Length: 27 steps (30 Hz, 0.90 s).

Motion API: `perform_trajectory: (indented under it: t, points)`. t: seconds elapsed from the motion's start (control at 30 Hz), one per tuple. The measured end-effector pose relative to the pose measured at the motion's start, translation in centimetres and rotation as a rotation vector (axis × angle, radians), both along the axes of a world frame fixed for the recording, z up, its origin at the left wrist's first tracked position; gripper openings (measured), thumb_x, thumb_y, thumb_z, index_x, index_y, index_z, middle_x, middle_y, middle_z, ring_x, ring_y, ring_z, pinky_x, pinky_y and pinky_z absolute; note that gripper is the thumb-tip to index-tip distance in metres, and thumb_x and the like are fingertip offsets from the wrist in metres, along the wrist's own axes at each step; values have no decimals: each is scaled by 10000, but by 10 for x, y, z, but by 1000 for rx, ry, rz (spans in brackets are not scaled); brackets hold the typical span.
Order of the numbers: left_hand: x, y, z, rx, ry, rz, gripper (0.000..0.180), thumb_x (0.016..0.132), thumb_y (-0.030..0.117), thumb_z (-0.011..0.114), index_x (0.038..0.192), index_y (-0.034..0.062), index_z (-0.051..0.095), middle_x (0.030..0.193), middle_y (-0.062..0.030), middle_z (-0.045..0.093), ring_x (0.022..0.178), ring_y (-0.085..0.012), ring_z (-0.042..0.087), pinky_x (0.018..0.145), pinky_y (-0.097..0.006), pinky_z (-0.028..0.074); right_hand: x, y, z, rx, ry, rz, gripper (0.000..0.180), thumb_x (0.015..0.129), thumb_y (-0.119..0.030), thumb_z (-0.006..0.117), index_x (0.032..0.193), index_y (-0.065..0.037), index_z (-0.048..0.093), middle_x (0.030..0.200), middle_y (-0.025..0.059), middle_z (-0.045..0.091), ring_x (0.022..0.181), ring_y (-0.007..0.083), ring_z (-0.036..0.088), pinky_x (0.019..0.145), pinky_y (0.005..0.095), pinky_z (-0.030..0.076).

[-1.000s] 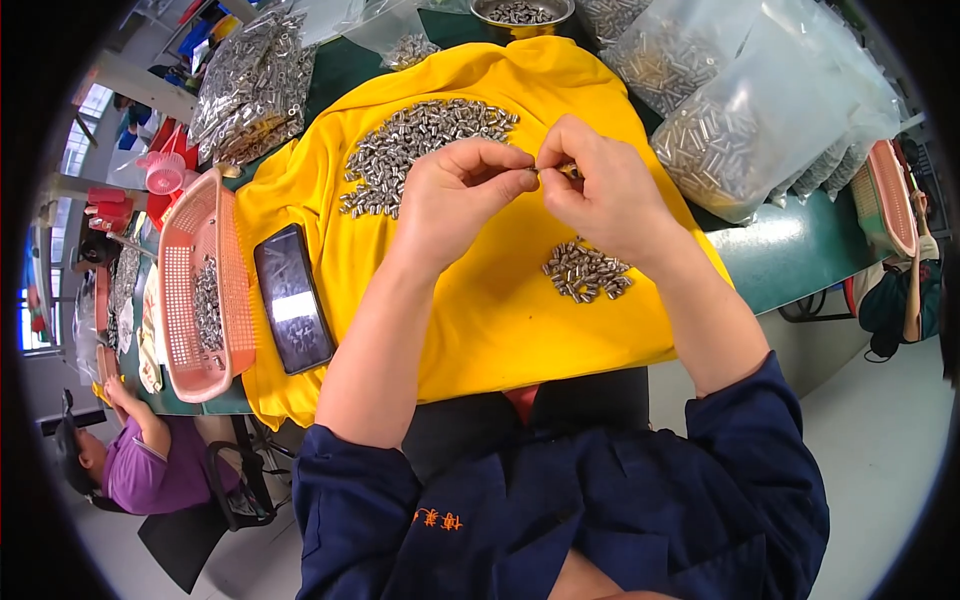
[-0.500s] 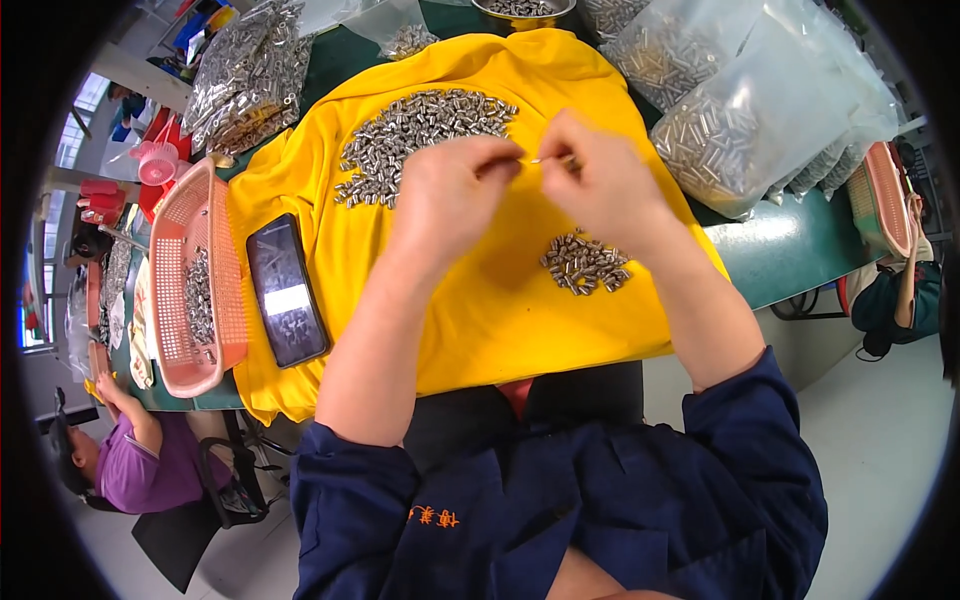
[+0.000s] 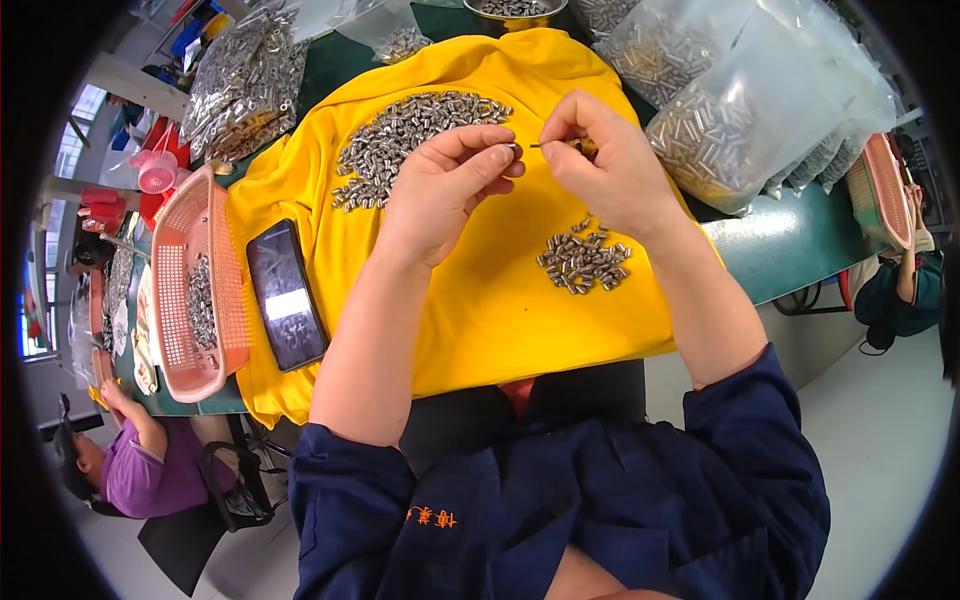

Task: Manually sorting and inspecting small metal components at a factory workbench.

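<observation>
Between the thumb and fingers of my left hand [image 3: 440,190] is a small metal cylinder [image 3: 512,146], mostly covered by the fingertips. My right hand [image 3: 610,170] is closed on a thin dark rod [image 3: 535,146]. The rod's tip points left at the cylinder, with a small gap between them; its other end is lost among my fingers. Both hands hover over a yellow cloth [image 3: 470,330]. Behind my left hand lies a large pile of short metal cylinders [image 3: 420,125]. A smaller pile of cylinders [image 3: 583,262] sits below my right hand.
A phone [image 3: 287,295] and a pink basket [image 3: 207,370] of metal parts are at the left. Clear bags of metal parts [image 3: 710,130] stand at the right, another bag [image 3: 250,80] at the far left. A metal bowl [image 3: 515,20] is at the back. Other people sit on both sides.
My left hand has turned, and its fingers show more openly around the cylinder. My right hand has shifted slightly, and more of the dark rod shows.
</observation>
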State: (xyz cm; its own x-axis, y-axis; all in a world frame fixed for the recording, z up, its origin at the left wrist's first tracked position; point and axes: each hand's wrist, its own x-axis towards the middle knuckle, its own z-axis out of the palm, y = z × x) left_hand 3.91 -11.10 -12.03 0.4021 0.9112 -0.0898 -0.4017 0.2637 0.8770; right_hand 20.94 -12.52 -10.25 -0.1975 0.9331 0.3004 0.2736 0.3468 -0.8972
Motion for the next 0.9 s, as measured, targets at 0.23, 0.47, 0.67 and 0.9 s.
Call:
perform_trajectory:
  t: [0.23,0.47,0.67,0.9]
  points:
    - [2,-2,-2,35,-35,-40,156,786,24,536,937,-12,550,843,-78,584,759,-154,574,703,-252,479,0,0,1,-26,44,61,79,698,-66,491,759,-21,468,664,28,495,590,84,446,514,210,379]
    - [3,-3,-2,92,29,-15,124,770,18,554,885,-22,576,796,-79,597,726,-139,577,688,-238,474,-3,-4,3,88,-76,32,88,686,-71,498,752,-26,461,632,72,525,569,161,511,516,259,405]
    - [6,-5,0,192,183,53,121,754,2,562,868,-31,583,791,-81,604,727,-139,587,679,-231,473,-6,-7,3,136,-279,-55,89,694,-84,508,757,-40,463,618,108,529,552,232,532,508,286,410]
    - [9,-2,-6,185,120,106,135,749,2,562,882,-23,572,800,-76,602,729,-136,583,686,-231,471,-7,-2,-5,108,-120,-56,89,715,-94,501,778,-36,477,626,90,529,555,186,519,510,281,402]
